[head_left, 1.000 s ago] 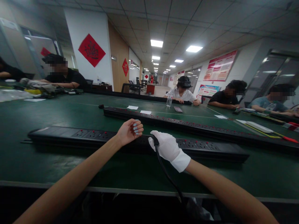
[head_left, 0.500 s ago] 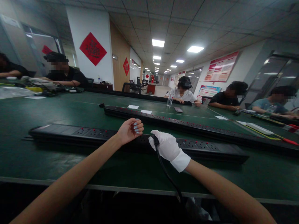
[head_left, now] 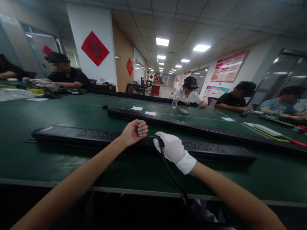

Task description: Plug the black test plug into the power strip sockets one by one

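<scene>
A long black power strip (head_left: 68, 133) with red switches lies across the green table in front of me. My left hand (head_left: 134, 132) is bare and hangs over the strip's middle, palm turned up and fingers curled in, with nothing visible in it. Just to its right, my right hand (head_left: 172, 149) wears a white dotted glove. It is closed around a black plug (head_left: 161, 142), whose cable (head_left: 170, 175) runs down past the table edge. The plug's front is hidden by the glove, so I cannot tell whether it touches a socket.
Behind lies a second long power strip (head_left: 192, 126). Beyond it are paper slips (head_left: 137, 108), a water bottle (head_left: 175, 101) and a small stack (head_left: 183, 110). Several people sit around the table. A white bar (head_left: 267, 130) lies at right, and a plastic bag (head_left: 14, 95) at left.
Both hands keep nearly the same place and grip. The view has shifted very slightly; nothing was taken up or let go.
</scene>
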{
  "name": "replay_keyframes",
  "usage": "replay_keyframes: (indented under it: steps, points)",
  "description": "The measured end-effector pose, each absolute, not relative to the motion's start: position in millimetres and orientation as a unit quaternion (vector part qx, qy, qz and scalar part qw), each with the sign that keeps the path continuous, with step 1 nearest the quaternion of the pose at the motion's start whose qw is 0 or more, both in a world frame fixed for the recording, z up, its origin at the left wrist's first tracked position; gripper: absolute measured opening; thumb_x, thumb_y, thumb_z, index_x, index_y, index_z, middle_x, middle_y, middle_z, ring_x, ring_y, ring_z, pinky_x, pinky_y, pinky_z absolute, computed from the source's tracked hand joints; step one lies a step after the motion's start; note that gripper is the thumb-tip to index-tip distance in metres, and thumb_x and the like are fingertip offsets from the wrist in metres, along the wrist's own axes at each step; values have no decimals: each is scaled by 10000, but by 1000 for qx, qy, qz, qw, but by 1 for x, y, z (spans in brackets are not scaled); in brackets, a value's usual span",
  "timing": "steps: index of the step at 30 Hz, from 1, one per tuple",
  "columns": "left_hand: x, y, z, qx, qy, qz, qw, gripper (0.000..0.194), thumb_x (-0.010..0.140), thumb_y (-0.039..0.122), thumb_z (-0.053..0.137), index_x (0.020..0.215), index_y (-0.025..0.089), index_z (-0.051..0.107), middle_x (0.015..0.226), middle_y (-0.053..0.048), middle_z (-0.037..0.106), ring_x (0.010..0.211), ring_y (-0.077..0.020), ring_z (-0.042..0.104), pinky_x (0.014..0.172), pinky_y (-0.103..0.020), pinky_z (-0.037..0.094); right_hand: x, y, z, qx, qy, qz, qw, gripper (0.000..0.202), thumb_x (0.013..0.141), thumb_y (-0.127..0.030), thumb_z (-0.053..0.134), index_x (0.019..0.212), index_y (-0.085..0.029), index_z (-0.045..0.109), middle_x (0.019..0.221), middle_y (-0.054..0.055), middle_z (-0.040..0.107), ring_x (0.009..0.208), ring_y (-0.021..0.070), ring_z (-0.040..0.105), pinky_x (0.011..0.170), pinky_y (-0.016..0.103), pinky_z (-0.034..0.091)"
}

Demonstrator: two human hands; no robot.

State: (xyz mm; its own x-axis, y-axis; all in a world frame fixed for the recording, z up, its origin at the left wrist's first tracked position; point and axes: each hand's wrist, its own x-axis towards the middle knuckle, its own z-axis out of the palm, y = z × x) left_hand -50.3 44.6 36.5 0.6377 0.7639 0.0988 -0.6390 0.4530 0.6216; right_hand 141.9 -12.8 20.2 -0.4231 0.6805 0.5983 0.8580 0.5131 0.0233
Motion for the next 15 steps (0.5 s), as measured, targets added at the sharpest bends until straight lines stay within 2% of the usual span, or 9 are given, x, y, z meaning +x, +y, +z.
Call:
replay_keyframes:
  steps: [15]
  points:
    - [-52,46,36,324,75,402,853,287,778,143,429,555,182,254,471,50,217,396,-81,295,375,-217,259,142,-11,18,-463,-824,-178,274,295,871,-367,407,1062,-198,554,805,42,650,724,145,601,674,222,399]
